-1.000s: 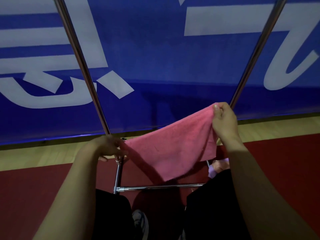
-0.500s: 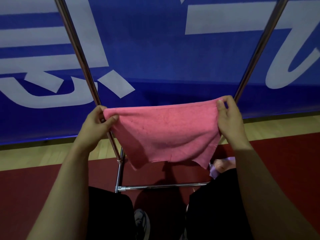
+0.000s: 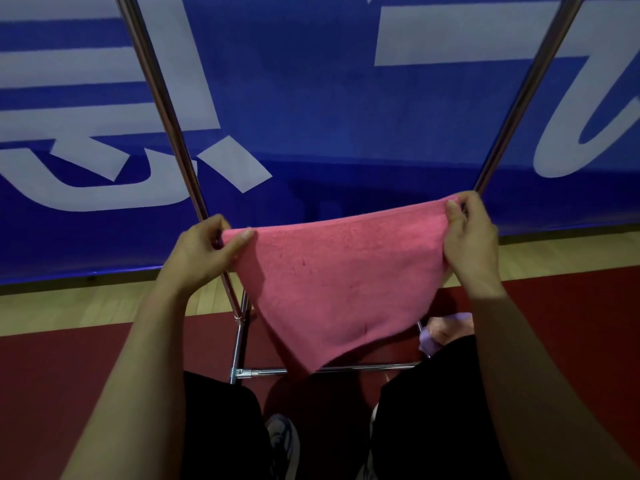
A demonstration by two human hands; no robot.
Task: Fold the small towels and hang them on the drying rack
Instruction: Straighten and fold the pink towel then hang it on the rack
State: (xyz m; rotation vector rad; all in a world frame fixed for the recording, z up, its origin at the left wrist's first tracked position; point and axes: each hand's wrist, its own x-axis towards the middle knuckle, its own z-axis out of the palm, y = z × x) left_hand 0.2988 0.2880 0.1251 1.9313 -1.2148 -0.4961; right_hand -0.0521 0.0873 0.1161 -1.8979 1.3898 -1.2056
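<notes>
Two hands hold one pink towel (image 3: 339,285) stretched in the air: the left hand (image 3: 204,252) pinches its left top corner, the right hand (image 3: 469,235) its right top corner, each grip closed on cloth. The towel sags to a point in front of the metal drying rack (image 3: 242,327). Behind stands a blue banner (image 3: 329,116); below, red floor (image 3: 69,368).
</notes>
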